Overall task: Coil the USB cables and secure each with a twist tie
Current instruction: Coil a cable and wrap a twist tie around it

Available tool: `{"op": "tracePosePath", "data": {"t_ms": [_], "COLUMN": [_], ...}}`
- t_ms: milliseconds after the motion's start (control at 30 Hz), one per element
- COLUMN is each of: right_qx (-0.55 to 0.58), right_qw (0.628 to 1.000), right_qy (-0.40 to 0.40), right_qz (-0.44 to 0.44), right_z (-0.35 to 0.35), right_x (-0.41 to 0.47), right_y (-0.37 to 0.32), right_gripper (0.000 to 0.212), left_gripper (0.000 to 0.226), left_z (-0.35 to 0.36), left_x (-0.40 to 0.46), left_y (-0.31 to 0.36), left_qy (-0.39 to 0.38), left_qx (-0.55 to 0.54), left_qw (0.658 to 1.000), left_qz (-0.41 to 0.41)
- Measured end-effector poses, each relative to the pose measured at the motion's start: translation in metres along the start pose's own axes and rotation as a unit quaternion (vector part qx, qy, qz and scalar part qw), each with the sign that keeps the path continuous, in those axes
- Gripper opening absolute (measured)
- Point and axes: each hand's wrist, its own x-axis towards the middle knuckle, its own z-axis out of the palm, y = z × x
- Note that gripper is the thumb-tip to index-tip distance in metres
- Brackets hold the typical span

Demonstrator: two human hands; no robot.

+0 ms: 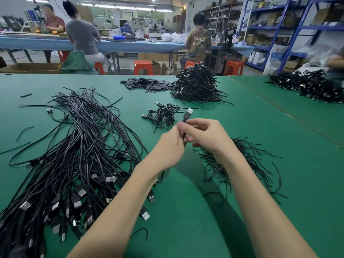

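Both hands — left hand [172,144], right hand [206,135] — pinch one USB cable [186,118], fingers curled.

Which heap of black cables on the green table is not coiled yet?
The big heap left of the left hand: its uncoiled cables lie long and straight. The far pile and small cluster are coiled bundles.

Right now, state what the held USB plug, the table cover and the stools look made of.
USB plug: bright metal shell, apparently, on a matte black moulded body, likely plastic. Table cover: green, matte, seamed mat, perhaps rubber or felt. Stools: glossy orange-red, probably moulded plastic.
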Motion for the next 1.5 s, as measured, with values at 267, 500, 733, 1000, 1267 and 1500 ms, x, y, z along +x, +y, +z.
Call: {"op": "tracePosePath", "data": {"t_ms": [267, 500, 733, 1000, 1267, 1500], "right_qx": [0.154, 0.157, 0.118, -0.455, -0.514, -0.165], "right_qw": [0.988, 0.987, 0.992, 0.873, 0.843, 0.983], "right_qy": [0.02, 0.026, -0.001, -0.175, -0.152, -0.033], "right_qz": [0.007, 0.009, -0.039, 0.034, 0.029, -0.076], "right_z": [0.001, -0.009, -0.012, -0.045, -0.035, -0.032], "right_x": [0.0, 0.003, 0.004, 0.001, 0.004, 0.006], "right_y": [0.007, 0.012, 0.01, 0.02, 0.03, 0.016], "right_gripper": [0.011, 0.034, 0.016, 0.018, 0.005, 0.007], "left_gripper": [0.016, 0.013, 0.01, 0.022, 0.017, 0.017], "left_z": [0.008, 0.013, -0.001, -0.007, -0.008, -0.008], "left_x": [-0.002, -0.004, -0.001, 0.004, 0.004, 0.005], "left_y": [0.003, 0.011, 0.008, -0.003, -0.006, -0.007], "left_qy": [-0.039, -0.048, -0.056, 0.016, 0.017, 0.053], "left_qx": [-0.059, -0.233, -0.336, -0.568, -0.584, -0.552], "left_qw": [0.997, 0.969, 0.933, 0.8, 0.787, 0.812], "left_qz": [0.011, -0.067, -0.113, -0.194, -0.199, -0.181]}}
